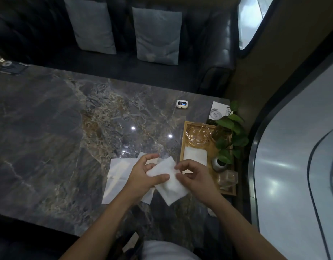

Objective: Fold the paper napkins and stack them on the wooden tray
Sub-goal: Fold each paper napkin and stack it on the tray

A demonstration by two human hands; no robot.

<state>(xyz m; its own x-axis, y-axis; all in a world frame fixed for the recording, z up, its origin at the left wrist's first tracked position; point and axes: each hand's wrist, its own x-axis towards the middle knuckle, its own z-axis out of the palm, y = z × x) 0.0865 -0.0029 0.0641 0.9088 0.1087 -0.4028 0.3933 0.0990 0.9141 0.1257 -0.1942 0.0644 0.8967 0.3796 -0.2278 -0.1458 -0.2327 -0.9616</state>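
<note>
One folded napkin on wooden tray | left hand, right hand both pinching half-folded napkin | unfolded napkins remain on table

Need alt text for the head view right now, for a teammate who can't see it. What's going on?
Both hands, left hand and right hand, hold a white paper napkin above a dark marble table, mid-fold. Unfolded napkins lie on the table under the left hand, and a folded napkin already sits on the wooden tray beside glassware and a small potted plant.
</note>
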